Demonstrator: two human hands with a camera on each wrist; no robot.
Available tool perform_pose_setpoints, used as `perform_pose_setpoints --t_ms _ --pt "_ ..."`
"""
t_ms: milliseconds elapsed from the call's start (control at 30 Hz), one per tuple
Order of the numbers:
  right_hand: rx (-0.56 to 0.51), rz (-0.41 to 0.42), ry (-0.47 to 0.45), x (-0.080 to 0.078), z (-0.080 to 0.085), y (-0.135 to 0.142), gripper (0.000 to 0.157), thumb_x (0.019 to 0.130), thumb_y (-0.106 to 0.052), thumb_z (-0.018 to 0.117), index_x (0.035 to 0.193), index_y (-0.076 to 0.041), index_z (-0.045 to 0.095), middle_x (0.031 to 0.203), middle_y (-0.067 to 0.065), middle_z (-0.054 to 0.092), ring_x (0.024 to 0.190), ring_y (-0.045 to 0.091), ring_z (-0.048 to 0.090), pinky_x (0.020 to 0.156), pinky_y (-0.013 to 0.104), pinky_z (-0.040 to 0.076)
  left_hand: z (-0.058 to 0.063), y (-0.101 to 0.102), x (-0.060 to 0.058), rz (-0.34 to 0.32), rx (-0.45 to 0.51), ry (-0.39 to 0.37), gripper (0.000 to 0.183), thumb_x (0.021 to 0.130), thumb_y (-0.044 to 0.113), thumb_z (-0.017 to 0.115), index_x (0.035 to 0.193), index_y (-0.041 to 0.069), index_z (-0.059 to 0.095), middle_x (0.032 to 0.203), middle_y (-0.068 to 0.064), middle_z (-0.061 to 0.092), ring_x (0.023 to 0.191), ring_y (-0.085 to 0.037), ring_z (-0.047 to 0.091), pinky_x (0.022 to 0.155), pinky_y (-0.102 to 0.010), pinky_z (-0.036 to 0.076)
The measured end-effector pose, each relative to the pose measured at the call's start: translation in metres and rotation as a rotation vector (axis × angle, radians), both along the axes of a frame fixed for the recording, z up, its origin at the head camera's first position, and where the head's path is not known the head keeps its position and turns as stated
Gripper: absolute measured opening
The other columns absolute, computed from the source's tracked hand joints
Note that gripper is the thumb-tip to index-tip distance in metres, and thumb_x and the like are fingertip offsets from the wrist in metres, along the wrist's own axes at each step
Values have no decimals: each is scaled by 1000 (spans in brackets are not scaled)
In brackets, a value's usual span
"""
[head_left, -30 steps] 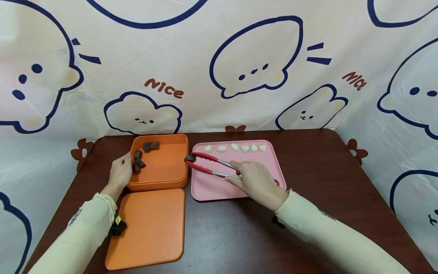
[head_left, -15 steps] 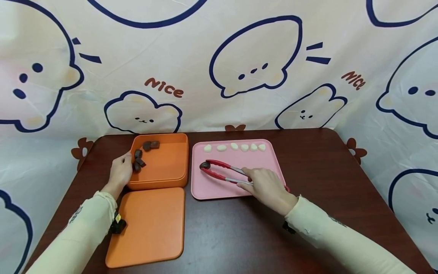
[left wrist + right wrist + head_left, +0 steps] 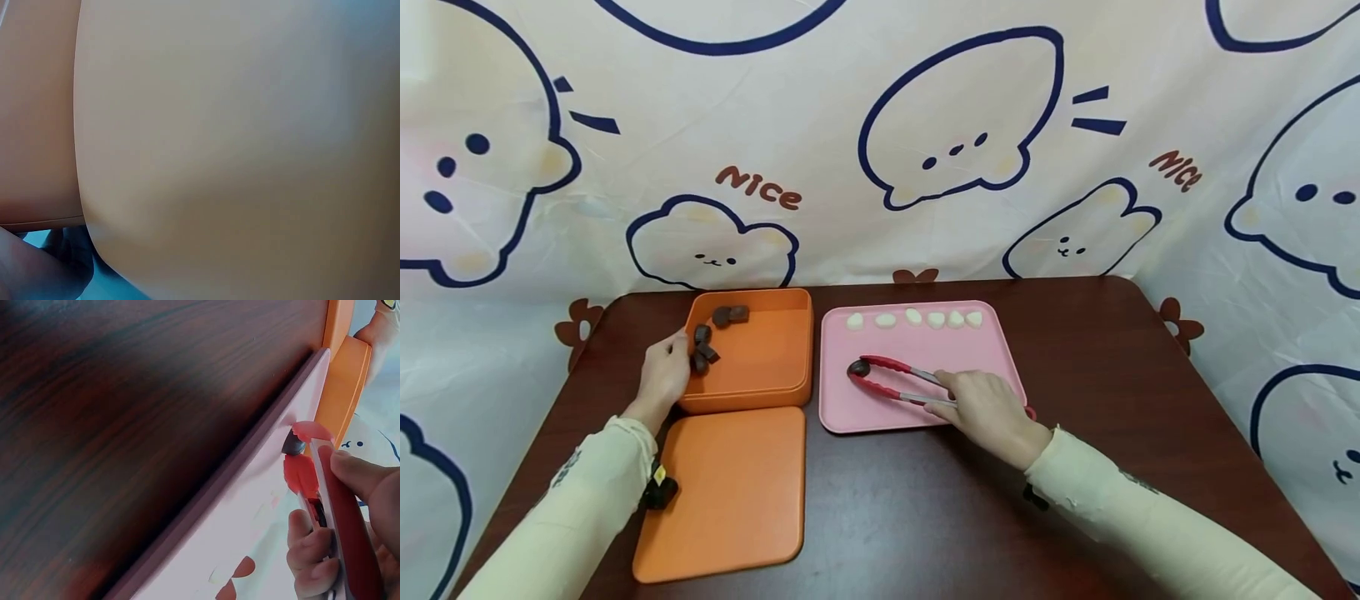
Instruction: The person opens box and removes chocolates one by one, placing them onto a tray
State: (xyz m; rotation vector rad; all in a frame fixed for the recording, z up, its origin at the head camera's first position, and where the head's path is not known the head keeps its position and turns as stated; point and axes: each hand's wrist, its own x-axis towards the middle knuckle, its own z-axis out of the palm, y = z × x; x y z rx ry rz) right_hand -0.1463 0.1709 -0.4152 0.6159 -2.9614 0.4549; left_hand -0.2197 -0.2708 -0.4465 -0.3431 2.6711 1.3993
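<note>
My right hand (image 3: pixel 991 414) grips a pair of red-tipped tongs (image 3: pixel 898 393) with metal arms. Between the tong tips sits a dark brown, chocolate-like piece (image 3: pixel 859 367), over the left part of the pink tray (image 3: pixel 925 346). In the right wrist view the dark piece (image 3: pixel 293 444) lies between the red tips (image 3: pixel 300 474), close to the tray surface. My left hand (image 3: pixel 664 372) holds the left side of the orange box (image 3: pixel 763 354). Inside the box, several brown pieces (image 3: pixel 703 350) lie along its left and far sides. The left wrist view shows only part of that hand (image 3: pixel 44 269).
Several white pieces (image 3: pixel 936 320) line the tray's far edge. An orange lid (image 3: pixel 730 492) lies flat in front of the box. Everything stands on a dark wooden table (image 3: pixel 880 517), with a printed cloth (image 3: pixel 827 125) hanging behind it.
The tongs have carried the dark piece from the box's right rim rightward and toward me, over the pink tray, and it is now lower. My left hand stays at the box.
</note>
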Motion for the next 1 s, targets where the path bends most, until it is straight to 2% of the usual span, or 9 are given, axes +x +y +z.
perform_pose_setpoints --t_ms 167,267,367,500,600,833,1000 --pt "-10 -23 -40 -2 5 0 34 84 -39 83 99 -10 72 63 -5 55 57 11 47 53 24 40 1 -1 0 10 1 1 62 109 44 11 162 13 19 168 -18 17 153 -46 18 122 -65 22" --pt "-39 -41 -62 -1 10 0 33 85 -40 82 94 -11 70 64 -4 56 58 12 48 53 24 41 1 0 1 8 4 -3 62 109 44 11 162 14 19 168 -17 17 153 -46 18 122 -65 22" --pt "-63 -47 -39 -2 16 -1 32 85 -40 82 86 -12 67 62 -5 53 56 12 46 52 24 39 0 0 1 6 10 -1 62 109 45 11 162 14 18 168 -17 17 154 -46 18 122 -65 22" --pt "-79 -42 -1 -5 22 -6 31 84 -40 83 88 -13 68 61 -6 52 55 11 44 51 24 37 0 1 1 12 8 4 62 109 44 11 162 13 19 168 -17 17 153 -46 19 122 -65 23" --pt "-88 -35 1 -6 26 -14 32 84 -41 83 92 -13 70 63 -6 53 55 11 44 50 24 36 -1 1 1 13 10 2 61 110 44 11 162 13 19 168 -17 17 153 -47 19 122 -65 23" --pt "-104 -15 -1 -10 29 -41 32 86 -44 80 89 -15 67 62 -6 50 56 11 45 50 24 36 -2 1 0 10 13 3 61 110 43 12 162 14 19 168 -17 17 154 -46 19 122 -64 23" --pt "-112 4 -21 -15 29 -66 33 88 -47 77 87 -17 66 65 -5 55 58 12 49 50 25 39 -1 0 0 9 11 6 61 110 44 12 162 14 19 168 -17 18 153 -46 20 122 -64 23"
